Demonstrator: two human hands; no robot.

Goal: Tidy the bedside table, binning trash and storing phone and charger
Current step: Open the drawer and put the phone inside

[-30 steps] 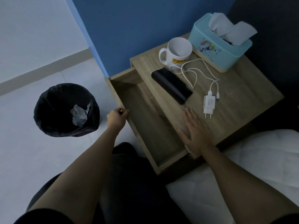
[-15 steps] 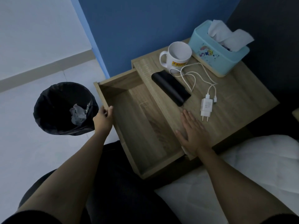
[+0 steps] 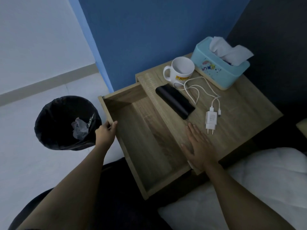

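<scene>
- The light wooden drawer stood pulled far out from the bedside cabinet, filling the centre of the frame, its inside bare.
- The left hand gripped the drawer's front edge at centre left, fingers curled over the rim and clamped on it.
- The right hand lay palm-down on the wood-grain worktop at centre right, fingers apart and flat, holding nothing.
- The slim black rectangular phone lay on the worktop just beyond the right hand, near the edge above the drawer.
- The white plug-in charger brick lay just right of the phone, prongs toward the lower edge of the frame; its white cable looped up toward the mug.
- The white ceramic mug stood upright at upper centre, its yellow label partly readable as "JOTU"; the rest was hidden.
- The light blue plastic tissue box, with a cartoon print and white tissues sticking out, sat at upper right, just beside the mug.
- The round bin with a black liner stood on the pale floor at centre left, crumpled pale trash inside it.
</scene>
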